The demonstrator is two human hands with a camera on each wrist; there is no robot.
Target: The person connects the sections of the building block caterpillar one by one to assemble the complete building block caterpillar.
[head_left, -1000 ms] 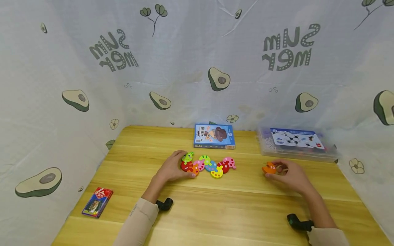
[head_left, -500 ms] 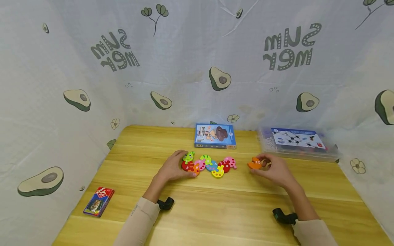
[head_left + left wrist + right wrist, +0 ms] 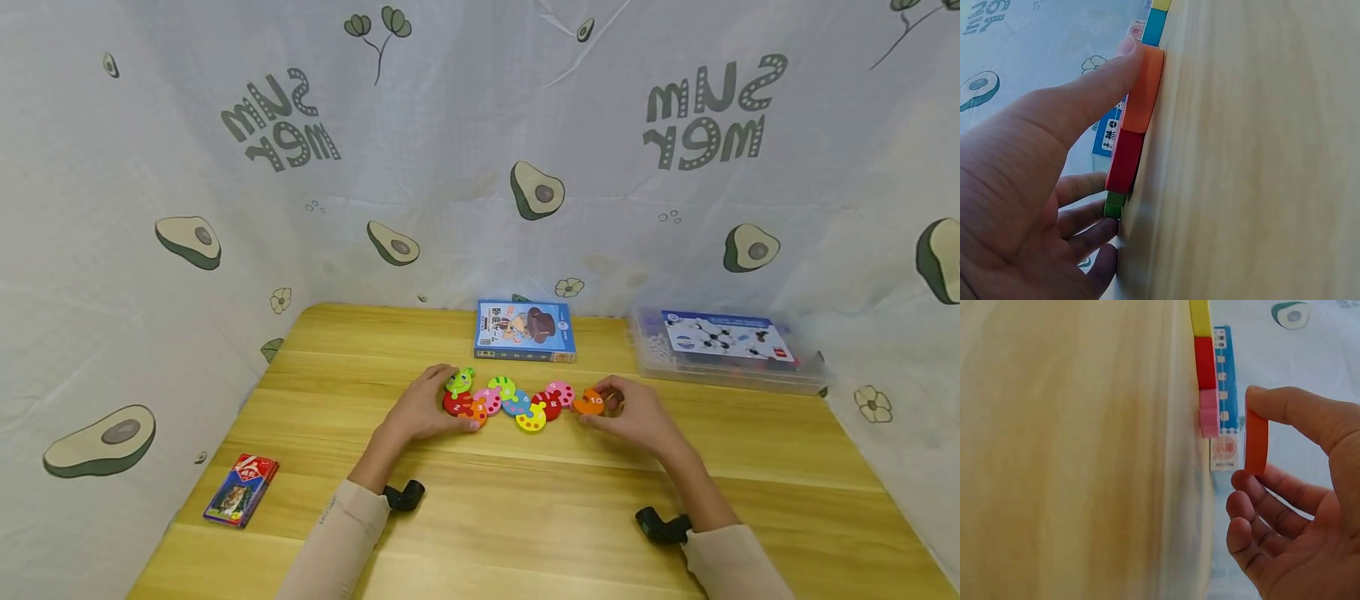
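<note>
A colourful caterpillar number puzzle [image 3: 530, 419] lies joined in a wavy row on the table, its smiling green head [image 3: 458, 382] at the left end. My left hand [image 3: 420, 408] holds that end, thumb at the orange piece [image 3: 1145, 90] and fingers around the head side. My right hand [image 3: 636, 414] pinches a loose orange puzzle piece [image 3: 588, 402] marked 10 between thumb and fingers. In the right wrist view this piece is held above the tabletop, near the pink tail-end piece [image 3: 1209, 415], with a gap between them.
A blue card-game box [image 3: 522, 331] lies behind the puzzle. To the back right is a clear plastic case [image 3: 652, 360] with a molecule-picture label. A small red and blue card pack [image 3: 241, 490] lies at the left of the wooden table [image 3: 517, 517]. Patterned cloth [image 3: 465, 150] hangs behind.
My right hand has carried the orange 10 piece leftward from near the plastic case to the puzzle's right end. My left hand stays at the head end.
</note>
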